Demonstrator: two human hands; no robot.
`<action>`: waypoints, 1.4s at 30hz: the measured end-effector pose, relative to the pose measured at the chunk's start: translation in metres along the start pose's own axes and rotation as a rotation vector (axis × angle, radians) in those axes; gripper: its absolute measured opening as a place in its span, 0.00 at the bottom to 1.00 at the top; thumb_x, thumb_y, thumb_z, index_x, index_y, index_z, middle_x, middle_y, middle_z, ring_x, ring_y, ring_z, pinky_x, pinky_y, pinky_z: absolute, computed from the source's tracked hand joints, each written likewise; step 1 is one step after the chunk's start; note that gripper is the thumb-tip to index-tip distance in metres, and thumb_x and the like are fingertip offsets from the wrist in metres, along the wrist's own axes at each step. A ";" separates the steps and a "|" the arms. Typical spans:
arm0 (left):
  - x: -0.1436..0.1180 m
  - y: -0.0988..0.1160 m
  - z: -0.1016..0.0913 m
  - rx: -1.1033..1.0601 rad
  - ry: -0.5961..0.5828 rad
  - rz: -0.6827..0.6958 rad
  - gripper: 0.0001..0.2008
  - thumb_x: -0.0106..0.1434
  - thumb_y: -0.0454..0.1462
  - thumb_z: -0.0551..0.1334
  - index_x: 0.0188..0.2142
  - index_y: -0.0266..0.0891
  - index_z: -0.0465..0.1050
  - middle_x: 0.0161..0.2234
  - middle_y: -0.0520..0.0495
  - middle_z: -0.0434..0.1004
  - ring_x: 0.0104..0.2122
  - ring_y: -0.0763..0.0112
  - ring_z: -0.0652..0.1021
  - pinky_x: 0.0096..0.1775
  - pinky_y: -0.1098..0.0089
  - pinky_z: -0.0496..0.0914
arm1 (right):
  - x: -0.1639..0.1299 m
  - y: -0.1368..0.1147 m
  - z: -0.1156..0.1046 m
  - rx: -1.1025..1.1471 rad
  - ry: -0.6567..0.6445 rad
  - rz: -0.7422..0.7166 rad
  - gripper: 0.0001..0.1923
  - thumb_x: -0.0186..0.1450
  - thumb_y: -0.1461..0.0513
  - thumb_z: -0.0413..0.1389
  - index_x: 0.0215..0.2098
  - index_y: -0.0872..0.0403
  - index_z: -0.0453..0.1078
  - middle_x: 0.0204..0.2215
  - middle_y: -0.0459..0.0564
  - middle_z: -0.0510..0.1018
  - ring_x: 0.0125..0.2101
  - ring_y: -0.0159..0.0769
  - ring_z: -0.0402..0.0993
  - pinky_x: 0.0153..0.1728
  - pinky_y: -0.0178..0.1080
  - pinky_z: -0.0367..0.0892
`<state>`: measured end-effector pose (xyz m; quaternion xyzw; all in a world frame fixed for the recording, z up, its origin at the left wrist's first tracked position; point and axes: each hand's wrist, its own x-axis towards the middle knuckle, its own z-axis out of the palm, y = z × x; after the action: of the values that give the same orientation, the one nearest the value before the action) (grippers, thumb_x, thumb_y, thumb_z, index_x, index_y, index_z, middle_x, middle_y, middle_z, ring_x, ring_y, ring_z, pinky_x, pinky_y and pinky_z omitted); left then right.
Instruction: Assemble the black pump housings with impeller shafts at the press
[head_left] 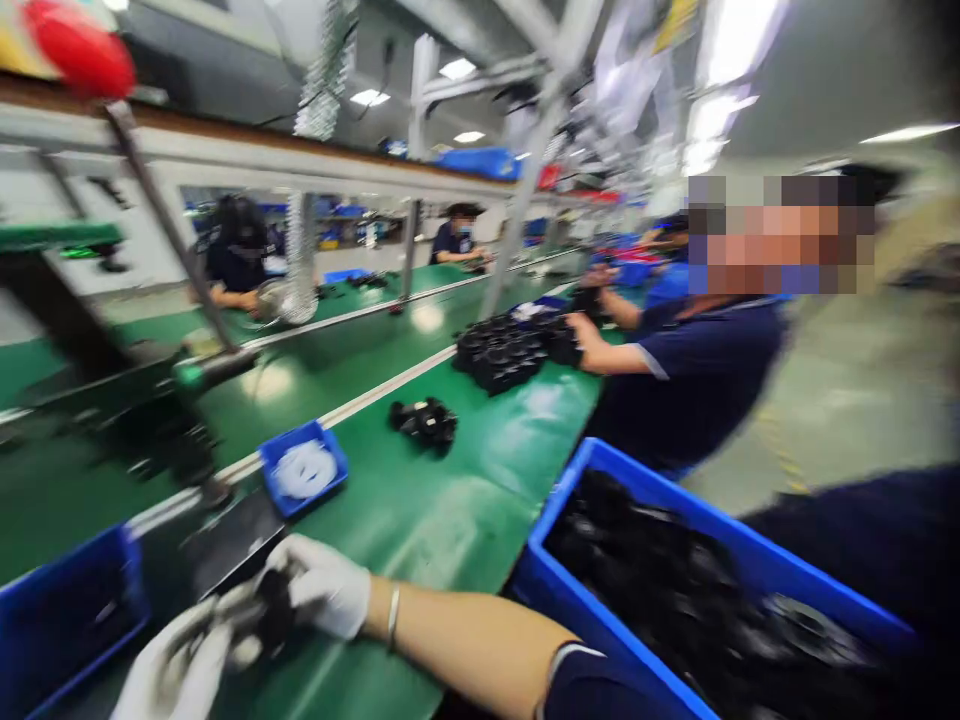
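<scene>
White-gloved hands close around a small black part over the green surface.

White gloves cover both hands: the right hand (319, 590) and the left hand (176, 665) meet at seven o'clock in the view, fingers clenched together on one black part (271, 612), seemingly held between them so each can steady it, though blur hides the exact grip. At four o'clock a blue bin (570, 600) sits close by the right forearm, heaped with dark parts. At nine o'clock from the hands, another blue bin (67, 610) holds dark contents I cannot make out. Toward twelve o'clock a small blue tray (339, 468) carries white pieces, with a loose cluster of black parts (425, 421) beyond it on the green surface (420, 520). A neighbouring person's hand (581, 330) rests at a larger black pile (502, 352).
</scene>
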<state>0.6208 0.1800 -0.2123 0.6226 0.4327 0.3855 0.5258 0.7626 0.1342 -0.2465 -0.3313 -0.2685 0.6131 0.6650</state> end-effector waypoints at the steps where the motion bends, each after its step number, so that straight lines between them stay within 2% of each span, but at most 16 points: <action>1: -0.007 -0.007 -0.011 -0.006 0.039 -0.018 0.22 0.59 0.52 0.65 0.50 0.49 0.71 0.52 0.50 0.75 0.47 0.55 0.77 0.46 0.56 0.75 | -0.001 0.002 0.003 0.042 -0.017 0.010 0.30 0.35 0.56 0.73 0.31 0.54 0.64 0.26 0.43 0.71 0.23 0.31 0.68 0.23 0.33 0.66; 3: -0.016 -0.014 -0.024 -0.203 -0.053 0.022 0.29 0.55 0.50 0.68 0.54 0.42 0.69 0.53 0.42 0.74 0.53 0.50 0.75 0.52 0.55 0.72 | -0.001 0.003 0.005 0.101 -0.066 0.026 0.25 0.44 0.56 0.70 0.34 0.53 0.63 0.30 0.43 0.72 0.26 0.32 0.69 0.23 0.33 0.66; 4: -0.017 -0.015 -0.027 -0.288 -0.115 0.050 0.31 0.57 0.48 0.68 0.56 0.40 0.66 0.56 0.38 0.72 0.56 0.49 0.72 0.54 0.55 0.71 | -0.001 0.002 0.005 0.117 -0.087 0.029 0.22 0.48 0.57 0.68 0.33 0.53 0.62 0.29 0.43 0.71 0.26 0.31 0.69 0.22 0.32 0.66; 6: -0.014 -0.012 -0.026 -0.361 -0.165 0.087 0.32 0.59 0.46 0.67 0.59 0.38 0.63 0.56 0.34 0.72 0.56 0.51 0.73 0.55 0.56 0.70 | 0.000 -0.001 0.005 0.130 -0.132 0.036 0.19 0.52 0.59 0.67 0.34 0.53 0.62 0.30 0.43 0.71 0.26 0.31 0.68 0.23 0.32 0.65; 11: -0.009 -0.004 -0.021 -0.373 -0.152 0.053 0.28 0.62 0.47 0.64 0.58 0.37 0.64 0.49 0.35 0.77 0.51 0.53 0.77 0.52 0.57 0.72 | -0.003 -0.005 0.012 0.074 -0.153 0.023 0.17 0.55 0.58 0.66 0.34 0.53 0.62 0.29 0.45 0.71 0.26 0.32 0.66 0.26 0.34 0.64; 15: -0.011 -0.012 -0.025 -0.439 -0.247 0.135 0.30 0.63 0.47 0.63 0.61 0.38 0.61 0.54 0.35 0.74 0.56 0.51 0.73 0.58 0.55 0.67 | -0.004 -0.006 0.015 0.072 -0.143 0.019 0.16 0.55 0.59 0.65 0.33 0.52 0.63 0.27 0.44 0.69 0.25 0.32 0.66 0.24 0.34 0.63; 18: -0.011 -0.018 -0.027 -0.441 -0.277 0.159 0.31 0.64 0.47 0.62 0.63 0.39 0.59 0.57 0.34 0.70 0.57 0.49 0.72 0.57 0.54 0.67 | -0.003 -0.006 0.014 0.067 -0.165 0.011 0.15 0.56 0.58 0.64 0.34 0.52 0.63 0.30 0.46 0.71 0.26 0.33 0.68 0.25 0.35 0.64; 21: -0.011 -0.021 -0.027 -0.289 -0.183 0.242 0.27 0.67 0.45 0.58 0.63 0.40 0.58 0.60 0.34 0.66 0.58 0.51 0.70 0.58 0.54 0.66 | -0.003 -0.004 0.012 0.049 -0.176 0.008 0.14 0.57 0.59 0.63 0.35 0.52 0.62 0.32 0.47 0.71 0.28 0.35 0.70 0.25 0.36 0.66; 25: -0.012 -0.020 -0.028 0.104 0.019 0.532 0.23 0.69 0.36 0.55 0.63 0.44 0.60 0.64 0.38 0.60 0.63 0.54 0.64 0.63 0.52 0.59 | -0.003 -0.001 0.011 0.054 -0.167 0.005 0.17 0.55 0.59 0.65 0.35 0.52 0.61 0.31 0.44 0.68 0.25 0.31 0.66 0.25 0.36 0.68; 28: -0.013 -0.019 -0.027 0.319 0.037 0.697 0.27 0.67 0.32 0.55 0.65 0.45 0.56 0.64 0.39 0.59 0.63 0.55 0.64 0.62 0.54 0.61 | -0.003 -0.001 0.011 0.067 -0.139 -0.005 0.18 0.54 0.59 0.65 0.35 0.52 0.61 0.29 0.43 0.66 0.24 0.30 0.65 0.24 0.34 0.67; 30: -0.012 -0.020 -0.025 0.412 0.013 0.732 0.30 0.67 0.31 0.55 0.66 0.44 0.52 0.64 0.38 0.60 0.63 0.57 0.65 0.61 0.57 0.63 | -0.003 -0.001 0.011 0.081 -0.116 -0.008 0.17 0.54 0.60 0.65 0.34 0.52 0.61 0.29 0.42 0.66 0.24 0.30 0.64 0.24 0.34 0.66; 33: -0.009 -0.022 -0.023 0.490 -0.025 0.736 0.32 0.66 0.32 0.56 0.68 0.42 0.48 0.64 0.37 0.60 0.62 0.57 0.65 0.61 0.58 0.64 | -0.002 -0.003 0.011 0.088 -0.091 -0.014 0.16 0.54 0.61 0.64 0.34 0.52 0.62 0.28 0.42 0.65 0.25 0.30 0.65 0.23 0.32 0.65; 36: -0.006 -0.024 -0.025 0.491 -0.033 0.689 0.29 0.67 0.33 0.56 0.66 0.43 0.54 0.62 0.39 0.64 0.60 0.58 0.68 0.60 0.58 0.65 | -0.001 -0.004 0.010 0.075 -0.078 -0.028 0.16 0.54 0.62 0.64 0.33 0.52 0.61 0.28 0.41 0.65 0.24 0.30 0.64 0.23 0.32 0.65; 39: -0.006 -0.026 -0.026 0.311 -0.005 0.469 0.24 0.68 0.37 0.57 0.63 0.43 0.60 0.60 0.41 0.69 0.57 0.60 0.72 0.58 0.61 0.68 | -0.001 -0.003 0.013 0.058 -0.081 -0.046 0.17 0.54 0.60 0.66 0.34 0.52 0.60 0.28 0.42 0.66 0.25 0.30 0.64 0.23 0.32 0.66; 42: -0.007 -0.025 -0.025 0.017 -0.018 0.204 0.26 0.68 0.43 0.58 0.64 0.41 0.60 0.58 0.41 0.71 0.56 0.59 0.73 0.58 0.61 0.68 | -0.002 -0.002 0.017 0.044 -0.093 -0.041 0.20 0.53 0.57 0.68 0.34 0.51 0.61 0.29 0.43 0.66 0.27 0.32 0.65 0.24 0.32 0.66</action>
<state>0.5913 0.1830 -0.2338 0.6711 0.3657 0.4279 0.4824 0.7507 0.1342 -0.2345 -0.2821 -0.2924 0.6198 0.6714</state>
